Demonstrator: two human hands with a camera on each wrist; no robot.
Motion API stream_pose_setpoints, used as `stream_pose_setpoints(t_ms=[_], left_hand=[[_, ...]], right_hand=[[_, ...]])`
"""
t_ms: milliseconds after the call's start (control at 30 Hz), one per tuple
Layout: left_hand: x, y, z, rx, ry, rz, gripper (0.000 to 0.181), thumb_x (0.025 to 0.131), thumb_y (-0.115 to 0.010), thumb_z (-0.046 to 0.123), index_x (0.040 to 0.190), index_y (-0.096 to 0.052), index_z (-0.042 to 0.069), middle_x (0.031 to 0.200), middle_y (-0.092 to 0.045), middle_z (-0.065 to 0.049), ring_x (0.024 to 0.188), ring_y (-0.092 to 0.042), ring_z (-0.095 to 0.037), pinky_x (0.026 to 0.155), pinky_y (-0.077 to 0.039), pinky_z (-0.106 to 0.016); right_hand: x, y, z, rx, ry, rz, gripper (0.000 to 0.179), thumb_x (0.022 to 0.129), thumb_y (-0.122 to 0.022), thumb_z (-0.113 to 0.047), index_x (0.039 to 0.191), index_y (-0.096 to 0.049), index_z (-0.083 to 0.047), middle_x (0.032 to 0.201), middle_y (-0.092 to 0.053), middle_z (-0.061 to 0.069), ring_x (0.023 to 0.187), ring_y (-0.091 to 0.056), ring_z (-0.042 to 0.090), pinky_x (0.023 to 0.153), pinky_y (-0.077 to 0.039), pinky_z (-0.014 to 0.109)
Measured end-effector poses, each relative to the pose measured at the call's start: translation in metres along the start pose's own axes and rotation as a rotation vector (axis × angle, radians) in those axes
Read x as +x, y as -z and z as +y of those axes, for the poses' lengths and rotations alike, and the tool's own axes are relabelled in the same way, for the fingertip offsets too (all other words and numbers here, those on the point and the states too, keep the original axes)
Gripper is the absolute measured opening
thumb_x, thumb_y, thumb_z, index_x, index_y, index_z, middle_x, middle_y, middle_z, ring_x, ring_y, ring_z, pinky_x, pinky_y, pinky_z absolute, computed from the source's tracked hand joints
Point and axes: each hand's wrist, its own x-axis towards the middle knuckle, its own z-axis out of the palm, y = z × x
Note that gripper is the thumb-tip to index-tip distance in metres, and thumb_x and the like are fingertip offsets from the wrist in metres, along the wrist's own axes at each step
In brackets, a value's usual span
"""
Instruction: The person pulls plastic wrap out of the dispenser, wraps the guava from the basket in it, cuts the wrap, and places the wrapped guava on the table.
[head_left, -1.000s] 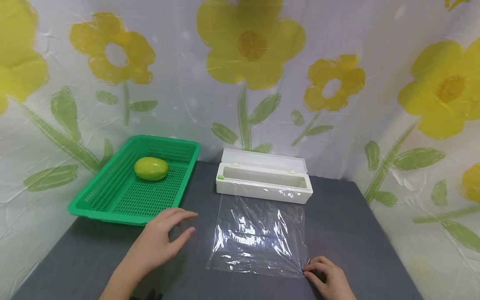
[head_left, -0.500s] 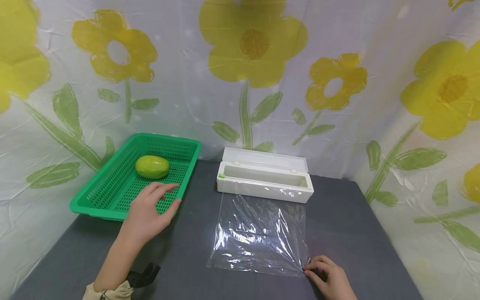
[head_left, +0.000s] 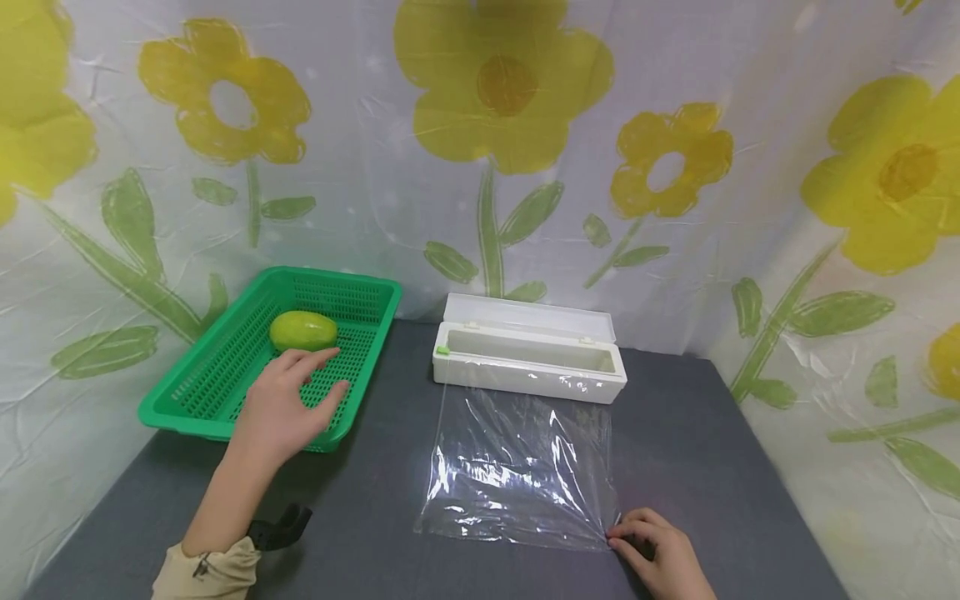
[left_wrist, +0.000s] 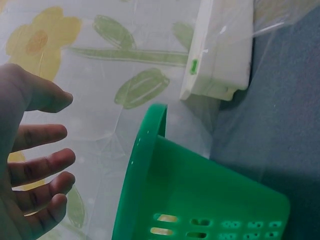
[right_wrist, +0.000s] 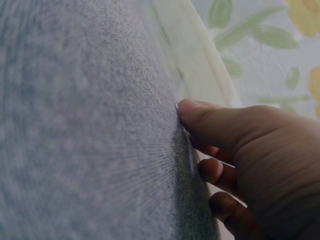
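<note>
My left hand (head_left: 281,408) hovers over the near part of a green plastic basket (head_left: 161,407), fingers spread from the thumb and holding nothing. Just beyond its fingertips a yellow-green fruit (head_left: 303,331), papaya-like in shape, lies in the basket. In the left wrist view the relaxed fingers (left_wrist: 47,165) stand beside the basket's rim. A clear sheet of plastic wrap (head_left: 517,475) stretches toward me from a white wrap dispenser (head_left: 529,382). Its near right corner is pinched between thumb and fingers of my right hand (head_left: 660,550), low at the dark tabletop.
The dispenser's white lid (head_left: 528,317) is raised, and a small green slider (head_left: 442,351) sits at its left end. A flower-printed sheet (head_left: 360,167) hangs behind and along the sides of the dark grey table (head_left: 360,517).
My left hand has moved left and away from me, from beside the basket to over it near the fruit. The right hand keeps its pinch on the wrap's corner.
</note>
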Motion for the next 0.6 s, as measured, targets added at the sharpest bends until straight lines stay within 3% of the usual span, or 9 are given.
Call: stream_pose_setpoints(t_ms=[200, 433, 600], left_hand=[[0.009, 0.004, -0.006, 0.008, 0.039, -0.08, 0.046, 0.096, -0.077, 0.02, 0.139, -0.068, 0.006, 0.122, -0.065, -0.022, 0.099, -0.062, -0.04, 0.075, -0.051, -0.059], [0.014, 0.014, -0.021, 0.05, 0.085, -0.148, 0.048, 0.099, -0.074, 0.025, 0.141, -0.065, 0.005, 0.127, -0.062, -0.024, 0.104, -0.062, -0.043, 0.08, -0.051, -0.061], [0.017, 0.014, -0.026, 0.052, 0.087, -0.16, 0.05, 0.1, -0.074, 0.026, 0.143, -0.064, 0.004, 0.127, -0.061, -0.024, 0.104, -0.063, -0.042, 0.079, -0.052, -0.06]], right_hand=[[0.0, 0.0, 0.002, -0.003, 0.031, 0.03, 0.034, 0.075, -0.092, -0.001, 0.081, -0.078, -0.031, 0.088, -0.063, -0.021, 0.076, -0.054, -0.006, 0.062, -0.047, 0.022], [-0.003, -0.002, 0.007, 0.004, 0.149, 0.027, 0.034, 0.074, -0.091, 0.003, 0.083, -0.078, -0.027, 0.089, -0.063, -0.019, 0.076, -0.054, -0.006, 0.062, -0.045, 0.016], [-0.001, -0.001, 0.007, -0.005, 0.124, 0.018, 0.031, 0.076, -0.09, 0.0, 0.084, -0.079, -0.027, 0.09, -0.062, -0.02, 0.076, -0.053, -0.007, 0.061, -0.047, 0.021]])
